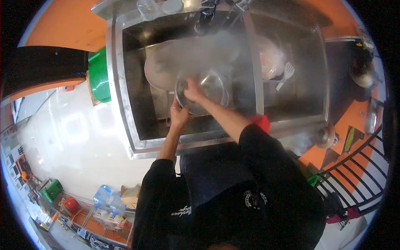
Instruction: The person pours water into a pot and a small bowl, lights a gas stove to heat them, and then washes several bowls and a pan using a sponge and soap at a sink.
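- Clearly, the round, shiny bowl (214, 89) is in the larger, left compartment of the steel sink (255, 71), with its wall catching the light; whether it is metal or glass I cannot tell
- My left fingers (174, 105) are closed on the bowl's rim at its near left, steadying it from outside
- My right fingers (193, 87) are bent down inside the bowl, toward its left wall; whether they grip anything in there I cannot tell
- Beyond the bowl, and partly hidden by it, is a wider pale basin (156, 68); a hazy blur covers much of it, so I cannot say whether the two touch
- In the right compartment lies a pinkish, see-through bag (270, 62), with a white slotted spatula (288, 71) just beside it
- A dark tap (206, 18) reaches over the far edge, and near it on the ledge are a clear jar (146, 9) and a round pale container (172, 6)
- As for writing, my black top (287, 179) bears white script lettering (181, 211) on the left side of the chest and a white wreath-like emblem (255, 201) on the right
- Left of the sink is a green bin (99, 79)
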Motion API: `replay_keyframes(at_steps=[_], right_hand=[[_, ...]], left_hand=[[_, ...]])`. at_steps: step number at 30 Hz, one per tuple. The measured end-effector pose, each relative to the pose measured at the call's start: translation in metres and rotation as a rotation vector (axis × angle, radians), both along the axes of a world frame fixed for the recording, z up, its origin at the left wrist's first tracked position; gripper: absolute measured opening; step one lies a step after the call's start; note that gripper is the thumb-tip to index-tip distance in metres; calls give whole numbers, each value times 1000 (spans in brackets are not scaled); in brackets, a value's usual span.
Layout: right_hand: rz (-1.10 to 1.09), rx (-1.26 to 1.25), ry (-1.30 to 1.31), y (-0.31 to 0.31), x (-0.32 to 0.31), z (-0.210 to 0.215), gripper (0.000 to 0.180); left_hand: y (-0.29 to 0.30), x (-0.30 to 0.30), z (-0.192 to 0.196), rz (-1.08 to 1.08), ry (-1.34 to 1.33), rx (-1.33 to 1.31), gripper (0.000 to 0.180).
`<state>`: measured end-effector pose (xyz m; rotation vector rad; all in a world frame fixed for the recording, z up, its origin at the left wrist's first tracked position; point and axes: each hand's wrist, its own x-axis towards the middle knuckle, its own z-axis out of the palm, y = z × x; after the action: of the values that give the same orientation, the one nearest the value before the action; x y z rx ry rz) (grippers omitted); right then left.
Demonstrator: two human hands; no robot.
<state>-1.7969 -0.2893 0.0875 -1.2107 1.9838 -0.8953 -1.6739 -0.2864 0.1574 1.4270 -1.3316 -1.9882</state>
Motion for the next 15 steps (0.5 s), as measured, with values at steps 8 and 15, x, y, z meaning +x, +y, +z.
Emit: replay_keyframes(at_steps=[8,15], right_hand=[[853,505,549,24,-48,36,33],[533,-276,441,11,-4,-9,19]], left_hand=[[-6,24,16,-17,-27,10,57],[-9,2,23,90,38,260,56]])
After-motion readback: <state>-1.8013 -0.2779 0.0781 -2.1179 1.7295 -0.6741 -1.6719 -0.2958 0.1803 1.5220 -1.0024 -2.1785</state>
